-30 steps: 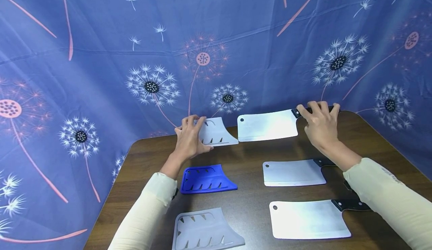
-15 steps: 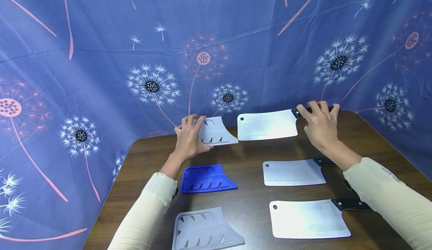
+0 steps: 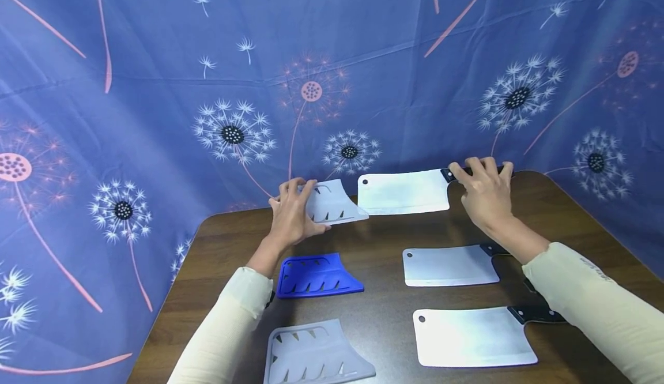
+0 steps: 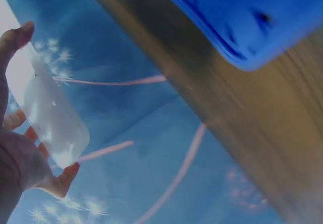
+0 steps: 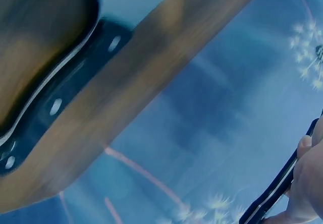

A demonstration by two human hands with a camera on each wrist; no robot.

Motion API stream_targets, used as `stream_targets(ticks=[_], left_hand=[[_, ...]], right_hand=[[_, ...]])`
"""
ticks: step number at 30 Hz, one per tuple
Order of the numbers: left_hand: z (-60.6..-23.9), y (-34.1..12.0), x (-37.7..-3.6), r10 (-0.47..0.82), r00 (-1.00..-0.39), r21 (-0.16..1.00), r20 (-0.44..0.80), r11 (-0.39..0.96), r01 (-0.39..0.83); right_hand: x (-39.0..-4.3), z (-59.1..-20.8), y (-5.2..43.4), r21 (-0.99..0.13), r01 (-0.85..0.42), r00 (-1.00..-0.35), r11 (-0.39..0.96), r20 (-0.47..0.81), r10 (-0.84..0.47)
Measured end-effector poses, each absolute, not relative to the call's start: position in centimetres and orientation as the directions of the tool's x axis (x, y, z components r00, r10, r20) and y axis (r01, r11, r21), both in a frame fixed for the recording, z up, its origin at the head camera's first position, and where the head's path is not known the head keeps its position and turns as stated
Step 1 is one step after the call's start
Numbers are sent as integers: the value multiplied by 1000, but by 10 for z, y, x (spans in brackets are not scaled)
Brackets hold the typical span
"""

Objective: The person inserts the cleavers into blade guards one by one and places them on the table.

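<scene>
At the far end of the brown table (image 3: 384, 240) my left hand (image 3: 291, 214) grips a translucent white blade guard (image 3: 334, 204); the left wrist view shows the blade guard (image 4: 50, 118) between thumb and fingers. My right hand (image 3: 482, 191) holds the black handle (image 3: 450, 173) of a cleaver (image 3: 403, 192), whose broad blade points left, its tip close to the guard's open edge. In the right wrist view the fingers curl round the dark handle (image 5: 275, 191).
A blue blade guard (image 3: 316, 275) and another white guard (image 3: 313, 354) lie on the near left. Two more cleavers (image 3: 449, 265) (image 3: 474, 337) lie on the near right. A blue dandelion-print cloth (image 3: 207, 84) hangs behind and beside the table.
The cleaver in my right hand has slid a little to the left, closing the gap to the white guard. My left hand has barely moved.
</scene>
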State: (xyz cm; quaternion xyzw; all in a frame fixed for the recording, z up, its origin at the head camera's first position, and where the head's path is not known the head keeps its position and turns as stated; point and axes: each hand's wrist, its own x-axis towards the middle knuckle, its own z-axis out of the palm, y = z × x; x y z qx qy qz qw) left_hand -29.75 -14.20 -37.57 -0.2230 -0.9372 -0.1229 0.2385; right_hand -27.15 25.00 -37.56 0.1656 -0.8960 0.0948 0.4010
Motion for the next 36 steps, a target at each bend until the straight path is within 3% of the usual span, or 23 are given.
stream_targets(ticks=[5,27,36], left_hand=[[-370,-136,-296,405,-742,74,534,852,519],[-370,-140,-291,393,-771,106,500,856,505],[-362,-106,-280,475,-717,79,511,804,589]], right_hand=[[-275,-378,237,-20,-404,-595,914,765,-246],[-275,-380,232,15,-410,-612,912,737,-287],[-275,-380,195,65,-488,-541,870,760,-361]])
